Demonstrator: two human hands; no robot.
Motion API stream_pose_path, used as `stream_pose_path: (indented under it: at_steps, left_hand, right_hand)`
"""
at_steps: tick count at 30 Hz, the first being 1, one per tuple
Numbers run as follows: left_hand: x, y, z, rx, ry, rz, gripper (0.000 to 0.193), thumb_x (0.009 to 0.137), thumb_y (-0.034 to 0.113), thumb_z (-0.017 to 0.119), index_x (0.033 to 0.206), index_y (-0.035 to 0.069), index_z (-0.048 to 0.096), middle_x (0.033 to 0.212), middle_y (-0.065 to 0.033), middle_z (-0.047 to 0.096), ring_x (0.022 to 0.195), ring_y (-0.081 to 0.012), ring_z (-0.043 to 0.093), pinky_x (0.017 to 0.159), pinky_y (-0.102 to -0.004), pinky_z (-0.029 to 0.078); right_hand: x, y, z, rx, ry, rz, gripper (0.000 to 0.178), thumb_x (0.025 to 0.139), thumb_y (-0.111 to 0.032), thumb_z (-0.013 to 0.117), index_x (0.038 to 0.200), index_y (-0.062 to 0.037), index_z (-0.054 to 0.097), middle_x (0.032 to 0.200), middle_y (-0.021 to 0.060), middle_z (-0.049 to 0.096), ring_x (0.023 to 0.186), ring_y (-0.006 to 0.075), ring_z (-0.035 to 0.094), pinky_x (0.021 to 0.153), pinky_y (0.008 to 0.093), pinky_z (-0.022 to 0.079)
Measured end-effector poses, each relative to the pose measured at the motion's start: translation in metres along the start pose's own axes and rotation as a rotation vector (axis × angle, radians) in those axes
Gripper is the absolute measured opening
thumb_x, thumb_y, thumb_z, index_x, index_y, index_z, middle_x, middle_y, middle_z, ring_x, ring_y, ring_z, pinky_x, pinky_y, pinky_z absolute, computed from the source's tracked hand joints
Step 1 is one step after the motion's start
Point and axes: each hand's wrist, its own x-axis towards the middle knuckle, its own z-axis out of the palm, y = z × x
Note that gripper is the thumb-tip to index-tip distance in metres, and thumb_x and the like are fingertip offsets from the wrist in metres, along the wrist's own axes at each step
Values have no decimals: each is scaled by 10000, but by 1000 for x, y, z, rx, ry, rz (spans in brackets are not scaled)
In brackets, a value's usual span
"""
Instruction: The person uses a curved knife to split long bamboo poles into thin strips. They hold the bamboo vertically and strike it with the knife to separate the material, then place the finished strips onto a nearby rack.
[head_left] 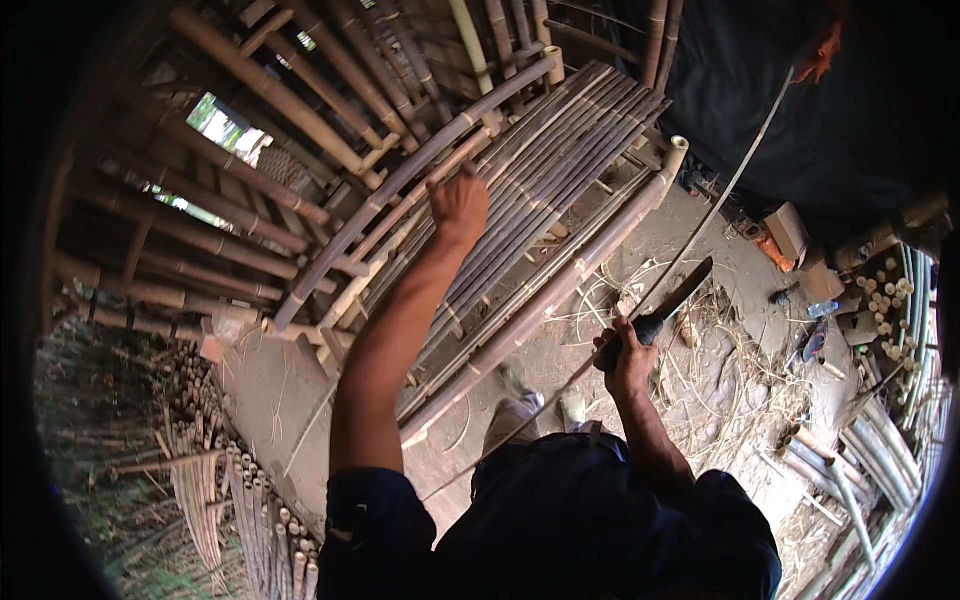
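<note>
A bamboo bench frame with a top of dark slats (560,150) stretches diagonally ahead of me. My left hand (460,207) is raised over its back side, fingers curled closed; whether anything is inside them is hidden. My right hand (632,366) grips a broad-bladed knife (688,289) by its thick black handle, the dark blade pointing up and to the right. A long thin strip (738,172) runs past that hand's fingers; I cannot tell whether they also hold it. The bench's thick front pole (560,300) lies between my two hands.
Bamboo poles (290,90) form a framework behind the bench. Shavings (720,370) litter the floor at right. Cut poles are stacked at lower left (265,510) and far right (880,450). A cardboard box (787,233) stands near a black sheet (800,130). My feet are below the bench's front.
</note>
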Motion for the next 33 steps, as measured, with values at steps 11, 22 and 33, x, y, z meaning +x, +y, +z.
stream_pose_path:
  at_steps: [11,22,33]
  left_hand:
    - [136,14,165,-296,63,-18,861,897,559,554,1485,-2,272,1423,-276,420,1270,-362,499,1110,-586,294]
    - [37,120,165,-1607,-1102,225,667,890,680,526,1223,107,609,867,14,638,675,-86,535,608,-275,451]
    - [19,89,178,-1099,-618,239,479,968,499,502,982,25,570,674,-49,558,462,-158,542,448,-322,440]
  right_hand:
    - [72,28,84,16,203,-49,220,869,-190,698,872,-2,584,754,84,592,591,200,613,518,356,536]
    - [111,36,98,-550,118,-384,496,879,-330,731,1179,20,547,968,81,637,920,145,604,846,298,495]
    - [141,-61,-11,-885,28,-546,499,946,-407,592,1219,6,535,766,79,586,671,187,545,632,304,448]
